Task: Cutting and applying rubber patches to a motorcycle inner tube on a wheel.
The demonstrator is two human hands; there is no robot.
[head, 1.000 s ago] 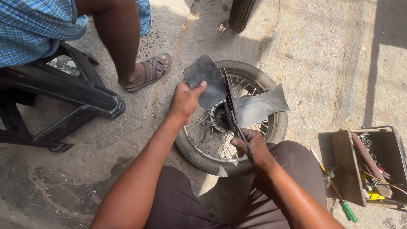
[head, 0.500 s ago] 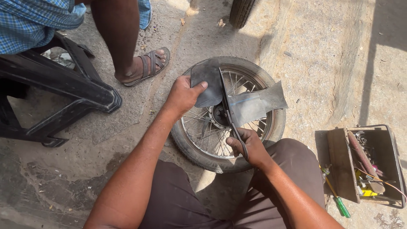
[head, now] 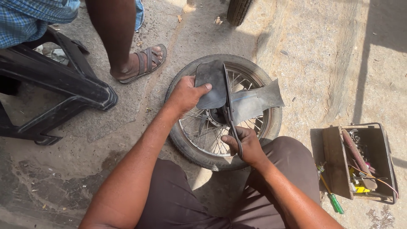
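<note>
A: Item 1, your left hand (head: pixel 184 94)?

B: Closed on the dark rubber sheet (head: pixel 212 85), thumb on top, pinching its left half, which is held up over the wheel.

A: Item 2, your right hand (head: pixel 246 146)?

B: Clamped around the handles of the shears (head: pixel 229 110). The blades run up through the sheet, with the lighter grey flap (head: pixel 254 101) lying to their right.

A: Item 3, where the sheet sits?

B: Above the spoked wheel (head: pixel 224 112), which lies flat on the concrete ground (head: pixel 322 55) just in front of your knees. Its tyre (head: pixel 186 144) is on the rim.

A: Item 4, surroundings?

B: 1 open metal toolbox (head: pixel 360 161) to your right, with a green-handled screwdriver (head: pixel 333 199) beside it. 1 black plastic chair (head: pixel 51 89) to your left, with another person's sandalled foot (head: pixel 142 61) near the wheel. 1 more tyre (head: pixel 238 10) at the top edge.
</note>
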